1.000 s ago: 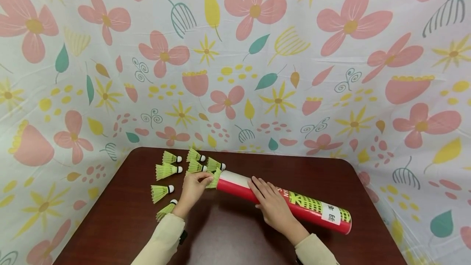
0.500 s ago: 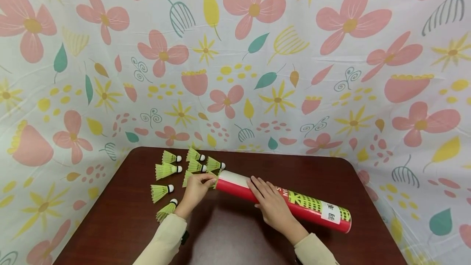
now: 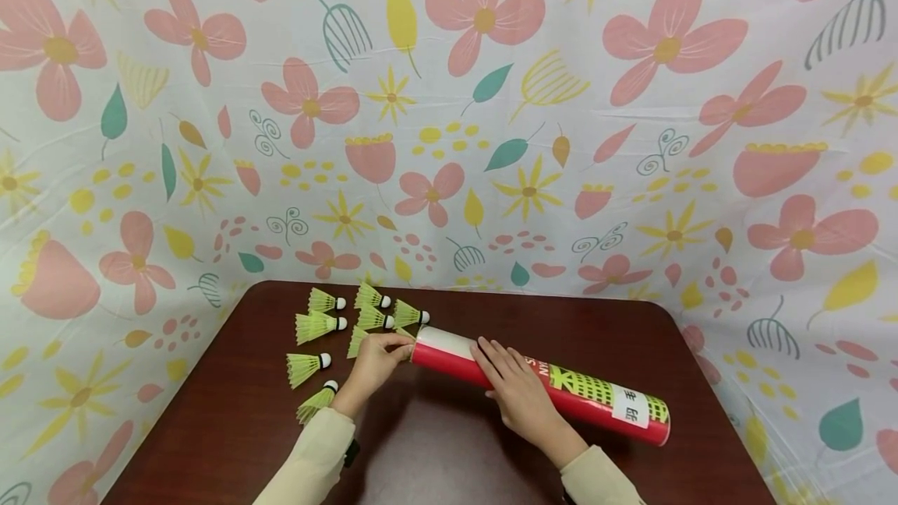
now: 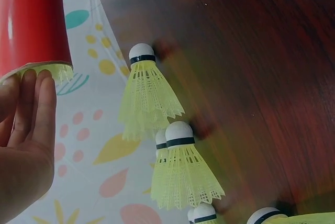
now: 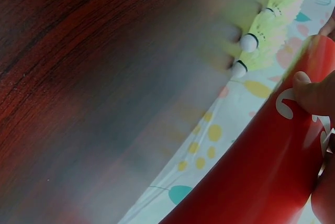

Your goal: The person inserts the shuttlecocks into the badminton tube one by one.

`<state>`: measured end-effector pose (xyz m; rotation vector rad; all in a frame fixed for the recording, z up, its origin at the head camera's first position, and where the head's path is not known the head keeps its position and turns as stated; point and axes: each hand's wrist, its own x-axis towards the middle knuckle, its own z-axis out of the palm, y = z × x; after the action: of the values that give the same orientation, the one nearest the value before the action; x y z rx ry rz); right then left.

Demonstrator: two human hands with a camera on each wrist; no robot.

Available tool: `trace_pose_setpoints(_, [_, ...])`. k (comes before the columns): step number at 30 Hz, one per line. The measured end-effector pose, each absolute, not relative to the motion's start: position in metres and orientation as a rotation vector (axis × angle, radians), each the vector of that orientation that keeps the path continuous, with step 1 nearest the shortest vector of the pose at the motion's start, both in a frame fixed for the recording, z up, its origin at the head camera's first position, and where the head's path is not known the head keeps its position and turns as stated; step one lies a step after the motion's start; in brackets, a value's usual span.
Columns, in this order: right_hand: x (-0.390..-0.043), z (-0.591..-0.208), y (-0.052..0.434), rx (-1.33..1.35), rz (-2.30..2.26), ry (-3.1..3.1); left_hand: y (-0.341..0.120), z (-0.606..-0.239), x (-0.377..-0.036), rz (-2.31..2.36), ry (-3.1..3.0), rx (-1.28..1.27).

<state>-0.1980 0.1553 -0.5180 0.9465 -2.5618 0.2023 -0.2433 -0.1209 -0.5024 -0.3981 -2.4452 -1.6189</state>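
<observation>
A red shuttlecock tube [image 3: 449, 369] with a white and yellow-green printed side lies slanted, its mouth toward the left. My right hand [image 3: 521, 394] grips it around the middle; in the right wrist view the thumb [image 5: 309, 90] lies across its red side. At the tube's mouth my left hand [image 3: 375, 369] pinches the skirt edge of a yellow shuttlecock [image 4: 64, 72], most of which is hidden inside the tube. Just beyond the left hand lie loose yellow shuttlecocks with white heads, the nearest one [image 3: 358, 340] partly covered by that hand.
Several more shuttlecocks [image 3: 319, 326] lie at the table's back left, and one [image 3: 319, 402] sits beside the left forearm. The dark brown table [image 3: 435, 458] reaches back to a flower-printed cloth [image 3: 435, 139], which also hangs at both sides.
The shuttlecock at the tube's mouth has gone rightward into it; its skirt stuck out clearly a second ago. My left hand has followed slightly to the right. The right hand and tube stay put.
</observation>
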Motion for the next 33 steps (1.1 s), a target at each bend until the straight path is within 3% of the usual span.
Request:
trace_pose_setpoints(24, [-0.198,-0.513,0.158,0.935,0.22,-2.558,-0.141,-0.496,-0.239,-1.618,-2.451,-0.324])
trace_pose_setpoints(33, [-0.195,-0.514,0.161,0.921,0.244,-2.57,-0.151,-0.492,-0.241,-1.544,-2.444,-0.167])
